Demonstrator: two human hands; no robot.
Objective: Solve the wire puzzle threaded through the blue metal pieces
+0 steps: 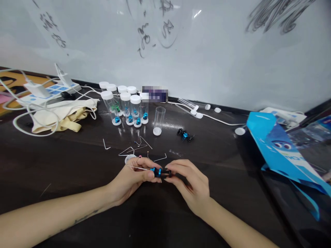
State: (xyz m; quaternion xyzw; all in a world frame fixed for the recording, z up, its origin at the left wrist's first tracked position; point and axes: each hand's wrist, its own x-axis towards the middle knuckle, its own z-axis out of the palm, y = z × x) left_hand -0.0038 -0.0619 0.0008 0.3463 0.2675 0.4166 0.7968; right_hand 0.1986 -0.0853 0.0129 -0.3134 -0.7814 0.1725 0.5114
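Observation:
My left hand [138, 175] pinches a small blue and black metal part [156, 172] between thumb and fingers, and a thin metal rod [138, 167] sticks out to its left. On the part's right side, the fingertips of my right hand [190, 182] close on its black end [167, 173]. Just beyond my left hand lie a white cap [130, 158], partly hidden by the fingers, and several thin bent metal pieces [126, 151]. An open clear tube [159, 120] stands upright farther back. To its right is a small pile of black and blue parts [185, 135].
Several white-capped tubes [125, 106] holding blue or green parts stand at the back. A cloth bag [62, 117], cables and a power strip [51, 91] lie left. More tubes [190, 105] lie by the whiteboard [207, 62]. A blue bag [281, 148] is at right.

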